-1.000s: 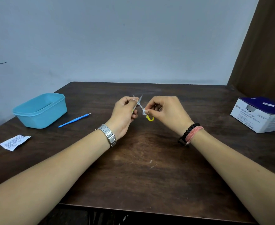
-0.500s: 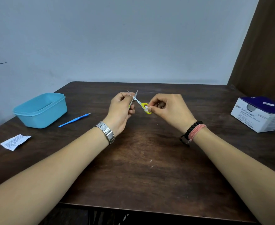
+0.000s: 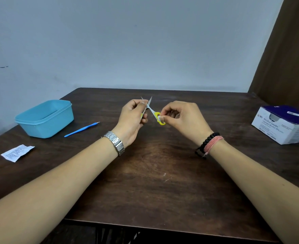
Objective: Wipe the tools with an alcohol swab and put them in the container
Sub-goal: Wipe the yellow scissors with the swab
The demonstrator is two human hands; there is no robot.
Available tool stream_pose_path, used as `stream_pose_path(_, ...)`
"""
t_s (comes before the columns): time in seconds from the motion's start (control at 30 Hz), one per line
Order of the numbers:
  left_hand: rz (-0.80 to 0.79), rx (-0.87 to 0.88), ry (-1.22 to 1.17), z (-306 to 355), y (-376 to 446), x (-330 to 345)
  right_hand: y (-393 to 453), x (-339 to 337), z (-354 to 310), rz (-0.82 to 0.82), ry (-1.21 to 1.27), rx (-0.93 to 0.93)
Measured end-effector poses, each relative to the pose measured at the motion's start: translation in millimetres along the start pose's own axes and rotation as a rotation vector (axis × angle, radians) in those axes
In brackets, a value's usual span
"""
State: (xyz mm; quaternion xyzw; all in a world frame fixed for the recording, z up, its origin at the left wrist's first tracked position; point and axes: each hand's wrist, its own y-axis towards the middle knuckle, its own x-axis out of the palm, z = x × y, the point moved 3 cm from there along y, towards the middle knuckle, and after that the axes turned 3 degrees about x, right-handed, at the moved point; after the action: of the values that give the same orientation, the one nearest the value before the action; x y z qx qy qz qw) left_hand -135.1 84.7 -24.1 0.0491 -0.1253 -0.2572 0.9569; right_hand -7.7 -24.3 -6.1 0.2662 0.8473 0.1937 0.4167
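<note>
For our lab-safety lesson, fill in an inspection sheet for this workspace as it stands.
Surface: dark wooden table, some pale specks.
Job's things: open scissors held above the table; white swab on a yellow handle loop; blue tub, no lid, nothing seen inside; blue tool beside the tub.
Clutter: torn wrapper; swab box.
Grips: left hand grips the scissors; right hand pinches the swab.
Cables: nothing seen.
Surroundings: plain wall; brown panel.

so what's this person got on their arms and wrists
Both forearms are bare, with no sleeves in view. The left wrist carries a silver metal link watch band. The right wrist wears a black bead bracelet beside a band of pink thread. No rings show on the fingers.
</note>
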Motion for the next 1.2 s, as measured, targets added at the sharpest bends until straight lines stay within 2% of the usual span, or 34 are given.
stream_pose_path(0.2, -0.126, 0.007, 0.067, -8, -9, 11, 0, -1, -3, 0.028, 0.035, 0.023)
stream_pose_path(0.37, -0.087, -0.023, -0.019, -4, -6, 8, -1, 9, 3, -0.115, 0.263, 0.172)
stream_pose_path(0.47, -0.125, -0.148, -0.188, -3, -9, 11, 0, 10, 7, -0.127, 0.424, 0.228)
stream_pose_path(0.6, -0.230, -0.280, -0.431, 4, -8, 11, 1, 6, 6, -0.111, 0.756, 0.334)
stream_pose_path(0.67, -0.283, -0.302, -0.479, 7, -9, 10, 2, 7, 5, -0.129, 0.880, 0.358)
stream_pose_path(0.93, -0.409, -0.318, -0.611, 14, -12, 12, 6, 5, 7, -0.100, 1.123, 0.440)
stream_pose_path(1.03, -0.476, -0.266, -0.535, 16, -14, 13, 6, 4, 7, -0.141, 1.217, 0.481)
stream_pose_path(1.2, -0.494, -0.014, -0.275, 11, -14, 16, 4, 9, 8, -0.199, 1.264, 0.534)
